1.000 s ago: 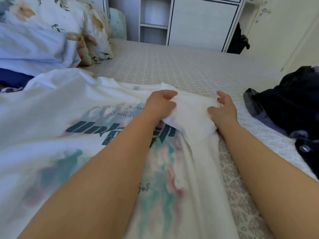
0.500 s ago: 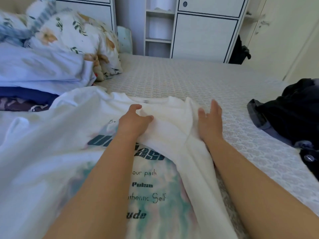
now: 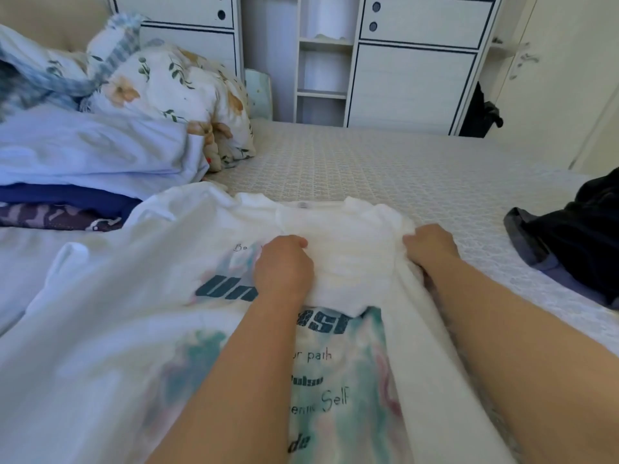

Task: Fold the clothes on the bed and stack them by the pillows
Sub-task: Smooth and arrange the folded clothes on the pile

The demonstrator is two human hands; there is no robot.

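Observation:
A white T-shirt [image 3: 110, 316] with a teal print and dark lettering lies spread across the bed [image 3: 385, 169], print side up. Its right sleeve is folded inward over the chest. My left hand [image 3: 283, 267] grips the folded sleeve's edge over the lettering, fingers curled. My right hand [image 3: 430, 244] grips the shirt's right shoulder fold, fingers curled into the cloth. A stack of folded clothes [image 3: 67, 182] in pale blue, navy and a camouflage pattern lies at the left beside a floral pillow [image 3: 174, 88].
A dark heap of clothes [image 3: 576, 239] lies at the bed's right edge. White cabinets with open shelves [image 3: 412, 65] stand beyond the bed. A dark garment [image 3: 479, 112] hangs by the cabinet. A bare stretch of patterned bedspread lies beyond the shirt.
My right hand, flat beside the shirt half a second ago, now grips the shoulder fold. The sleeve lies flatter over the chest. The view has tilted up toward the cabinets.

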